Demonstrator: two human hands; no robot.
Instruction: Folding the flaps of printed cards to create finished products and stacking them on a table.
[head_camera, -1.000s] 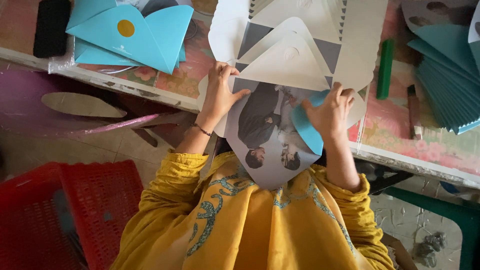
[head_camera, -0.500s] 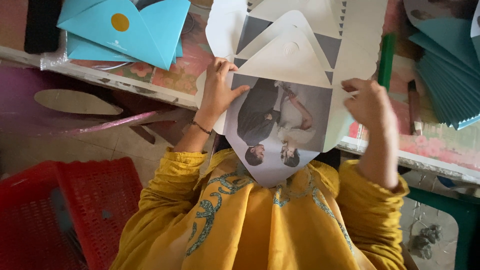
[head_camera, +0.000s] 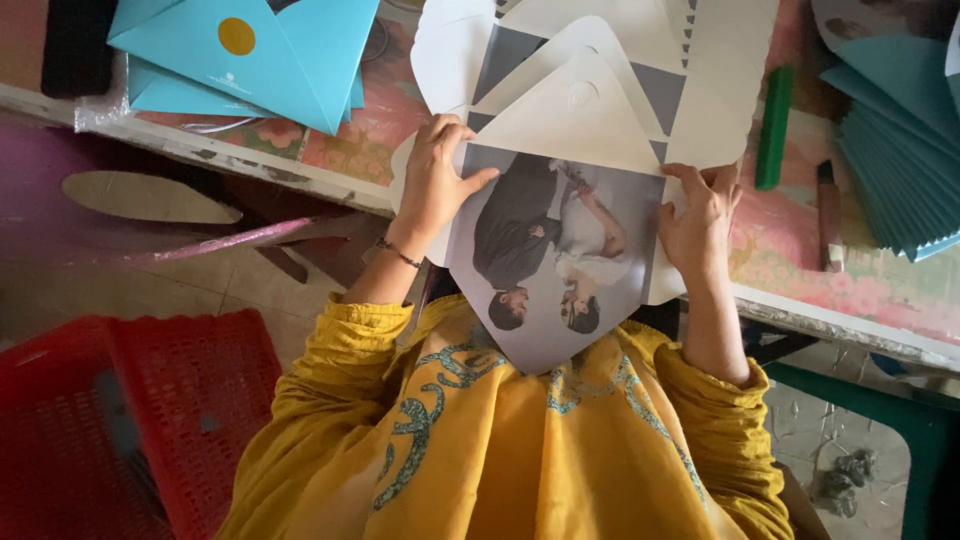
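Note:
An unfolded envelope sheet (head_camera: 560, 270) lies at the table's near edge, its grey printed flap with a picture of two people hanging over the edge toward my lap. My left hand (head_camera: 435, 185) presses flat on the sheet's left side, fingers spread. My right hand (head_camera: 700, 215) rests on the sheet's right edge with fingers apart and holds nothing. More white and grey unfolded envelopes (head_camera: 600, 90) are stacked under and behind it.
Folded turquoise envelopes (head_camera: 250, 55) lie at the left of the table, a fanned turquoise stack (head_camera: 900, 150) at the right. A green stick (head_camera: 773, 125) and a brown tool (head_camera: 828, 215) lie right of the sheets. A red crate (head_camera: 130, 420) stands on the floor.
A turquoise piece that my right hand held against the sheet is gone from it. That hand swung out to the right, then came back onto the sheet's right edge.

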